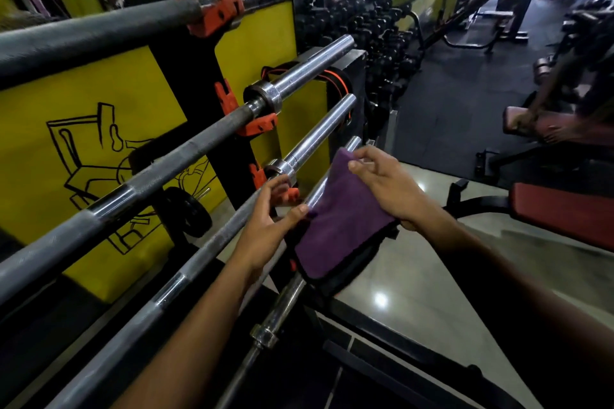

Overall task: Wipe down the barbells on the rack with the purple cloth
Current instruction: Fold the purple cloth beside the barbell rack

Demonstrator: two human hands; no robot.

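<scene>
The right hand (382, 186) pinches the top edge of the purple cloth (342, 226), which drapes over the lowest barbell (282, 305) of the rack (186, 53). The left hand (269, 219) sits just left of that grip, thumb touching the cloth's near edge, fingers curled round the bar (186, 276) behind it. Above the hands, more barbells lie on orange hooks (259, 124) before a yellow wall (83, 109). To the right are a glossy floor (415, 292) and benches (564, 212).

Left hand (265, 226) fingers curled, thumb extended; right hand (382, 183) pinching, both forearms outstretched.
</scene>
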